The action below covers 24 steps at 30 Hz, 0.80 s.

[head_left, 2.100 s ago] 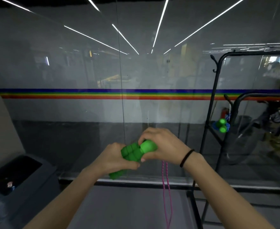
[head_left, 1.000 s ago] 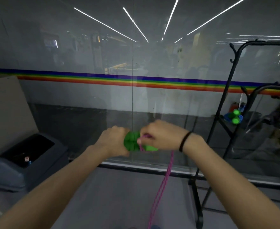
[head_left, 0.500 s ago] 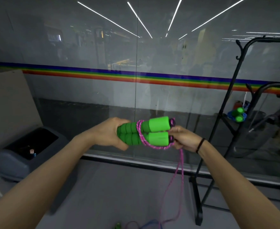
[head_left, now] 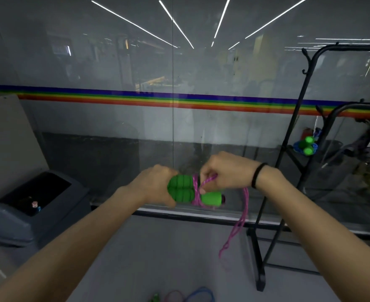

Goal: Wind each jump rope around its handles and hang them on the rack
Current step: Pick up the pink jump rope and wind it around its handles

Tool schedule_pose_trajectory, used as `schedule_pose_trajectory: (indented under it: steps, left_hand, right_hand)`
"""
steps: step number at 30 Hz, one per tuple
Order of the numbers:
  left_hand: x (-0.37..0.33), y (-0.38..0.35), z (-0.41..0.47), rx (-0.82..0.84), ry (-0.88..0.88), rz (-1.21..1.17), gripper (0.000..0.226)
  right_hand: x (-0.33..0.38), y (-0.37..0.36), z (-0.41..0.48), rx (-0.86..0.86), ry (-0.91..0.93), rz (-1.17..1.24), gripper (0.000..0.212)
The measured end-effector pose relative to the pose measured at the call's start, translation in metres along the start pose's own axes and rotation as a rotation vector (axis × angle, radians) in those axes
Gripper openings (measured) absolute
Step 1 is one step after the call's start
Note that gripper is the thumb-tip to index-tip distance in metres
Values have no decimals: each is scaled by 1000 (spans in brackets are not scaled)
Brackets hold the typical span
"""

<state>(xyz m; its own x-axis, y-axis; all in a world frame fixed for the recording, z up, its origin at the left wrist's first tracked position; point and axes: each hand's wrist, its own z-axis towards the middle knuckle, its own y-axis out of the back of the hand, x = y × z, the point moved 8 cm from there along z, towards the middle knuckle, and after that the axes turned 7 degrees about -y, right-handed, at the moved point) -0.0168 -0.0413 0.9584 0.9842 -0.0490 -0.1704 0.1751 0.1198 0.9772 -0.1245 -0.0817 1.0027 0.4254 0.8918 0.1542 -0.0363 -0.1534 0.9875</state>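
Two green foam handles [head_left: 183, 190] lie side by side in my left hand [head_left: 155, 186], which grips their left ends. A pink rope [head_left: 238, 223] is looped around their middle and its loose end hangs down to the right. My right hand [head_left: 225, 171] pinches the pink rope just above the handles. A black metal rack [head_left: 288, 136] stands at the right. On it hangs a wound jump rope with green handles and blue cord [head_left: 307, 147].
A glass wall with a rainbow stripe [head_left: 179, 101] is right in front. A grey bin [head_left: 27, 205] sits on the floor at the left. More ropes, pink and blue [head_left: 190, 296], lie on the floor at the bottom edge.
My right hand has come up from under the handles' right end to above them, carrying the pink rope over for another turn. The hanging loop has shortened.
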Motion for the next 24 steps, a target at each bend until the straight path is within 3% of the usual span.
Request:
schedule_pose_trajectory:
  steps: [3, 5, 8, 11, 12, 16, 18, 21, 24]
  left_hand:
    - [-21, -10, -2, 187, -170, 9, 35]
    - [-29, -9, -6, 218, -220, -243, 35]
    - [-32, -1, -10, 116, -207, -660, 38]
    - [-25, 10, -11, -67, -195, -884, 45]
    - [-20, 12, -11, -129, -164, -939, 43]
    - [9, 11, -8, -416, 100, -1002, 27]
    - [29, 6, -10, -512, 273, -940, 44]
    - [42, 6, -15, -463, 387, -528, 49]
    - [33, 1, -12, -252, 277, -140, 44]
  right_hand:
    - [-7, 5, 11, 37, 40, 187, 23]
    - [-14, 1, 16, 66, 31, 377, 24]
    - [-29, -1, 13, 18, 22, 817, 9]
    - [-43, -14, 3, -142, -84, 1073, 23]
    - [-40, -21, 4, -159, -62, 1013, 37]
    - [-36, -46, 12, -113, -102, 848, 37]
    - [-30, -47, 10, -91, -118, 725, 34]
    - [-14, -35, 4, -48, -38, 356, 30]
    - [-7, -19, 3, -30, 16, 91, 31]
